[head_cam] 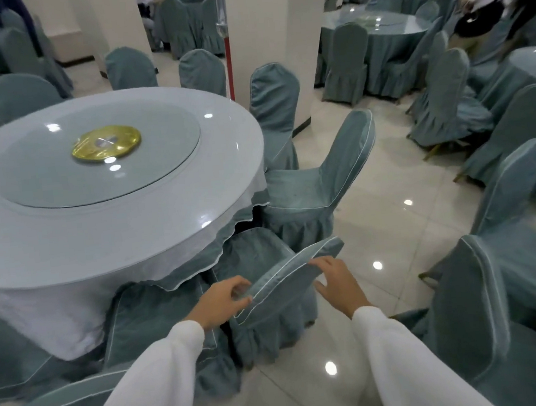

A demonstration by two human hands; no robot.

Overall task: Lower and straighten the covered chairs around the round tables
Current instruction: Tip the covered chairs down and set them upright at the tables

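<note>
Two hands are laid on one covered chair [270, 301], its seat tucked under the round table [104, 200]. The chair's piped top edge is pinched by the left hand [225, 301], thumb below, curled fingers [240, 283] above. The right hand [336, 283] rests on the same edge farther along, fingers spread and draped over the fabric, thumb apart beneath. Beyond the fingertips, a second covered chair [317, 184] is seen at the table.

A banquet hall: round tables [104, 233] with glass turntables [97, 161], ringed by rows of teal-covered chairs [304, 185] on a glossy tiled floor [378, 224].
</note>
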